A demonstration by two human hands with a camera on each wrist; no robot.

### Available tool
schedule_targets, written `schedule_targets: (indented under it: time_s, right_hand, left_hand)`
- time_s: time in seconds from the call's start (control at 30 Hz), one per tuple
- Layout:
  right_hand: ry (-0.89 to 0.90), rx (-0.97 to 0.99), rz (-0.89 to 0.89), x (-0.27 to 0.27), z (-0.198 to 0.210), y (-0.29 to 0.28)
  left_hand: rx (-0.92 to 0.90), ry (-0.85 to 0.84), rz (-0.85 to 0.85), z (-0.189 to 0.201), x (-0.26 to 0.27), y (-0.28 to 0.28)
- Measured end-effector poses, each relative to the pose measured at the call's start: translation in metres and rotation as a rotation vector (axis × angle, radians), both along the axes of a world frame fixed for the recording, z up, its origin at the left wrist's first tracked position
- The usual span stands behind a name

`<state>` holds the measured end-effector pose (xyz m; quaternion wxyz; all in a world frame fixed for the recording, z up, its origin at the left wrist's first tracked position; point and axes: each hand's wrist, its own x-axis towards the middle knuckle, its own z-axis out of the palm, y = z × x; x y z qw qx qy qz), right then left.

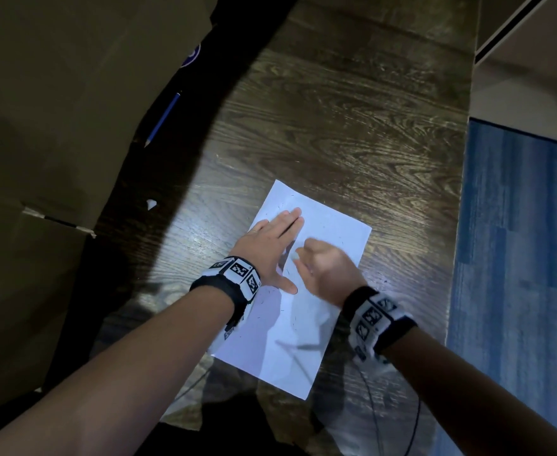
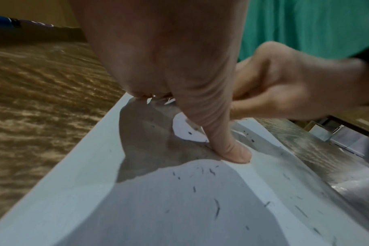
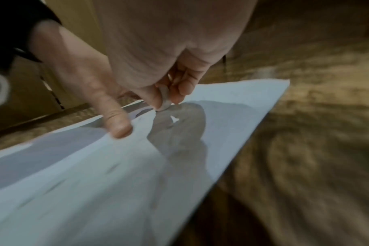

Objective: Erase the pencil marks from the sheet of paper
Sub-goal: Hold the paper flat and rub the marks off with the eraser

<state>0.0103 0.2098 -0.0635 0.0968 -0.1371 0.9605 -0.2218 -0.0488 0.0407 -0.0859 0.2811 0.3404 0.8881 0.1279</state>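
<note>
At mid-sheet, the right hand (image 1: 328, 264) pinches a small white eraser (image 3: 165, 101) between thumb and fingertips, tip down on the sheet of paper (image 1: 333, 225). Just beside it the left hand (image 1: 272, 245) lies flat, fingers straight, pinning the sheet to the counter (image 1: 353, 126) — long axis running away from the person, dark eraser crumbs (image 2: 217, 208) scattered nearer the wrists.

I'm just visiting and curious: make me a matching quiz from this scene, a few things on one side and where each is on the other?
Things:
1. left hand
2. eraser
3. blue pencil
4. sheet of paper

Places:
A. pinched in the right hand
B. flat on the wooden table
C. pressed flat on the paper
D. far left, away from the paper

Pairs: 1-C, 2-A, 3-D, 4-B
</note>
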Motion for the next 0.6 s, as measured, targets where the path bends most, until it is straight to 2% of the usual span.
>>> schedule_targets:
  time_s: [0.1, 0.17, 0.23, 0.3, 0.4, 0.5, 0.6]
  right_hand:
    - [-0.024, 0.066, -0.173, -0.035, -0.008, 0.007]
    - [0.007, 0.012, -0.274, -0.029, -0.013, 0.004]
    - [0.102, -0.072, -0.231, -0.002, -0.011, -0.005]
    - [0.12, -0.065, -0.097, 0.023, -0.01, -0.008]
    - [0.054, -0.01, -0.032, 0.001, -0.008, -0.001]
    - [-0.001, 0.058, -0.181, -0.035, -0.008, 0.003]
    - [0.057, -0.037, -0.331, -0.017, -0.016, -0.004]
  left_hand:
    - [-0.019, -0.011, 0.007, 0.001, 0.0, 0.001]
    - [-0.02, -0.01, 0.01, 0.002, 0.001, 0.002]
    - [-0.007, 0.004, 0.014, 0.0, 0.001, 0.001]
    - [0.015, 0.021, 0.026, -0.002, 0.001, 0.001]
    - [-0.002, 0.016, 0.01, -0.001, 0.0, 0.001]
    - [-0.048, 0.005, 0.006, 0.004, 0.0, 0.002]
    - [-0.065, 0.014, 0.01, 0.003, 0.001, 0.003]
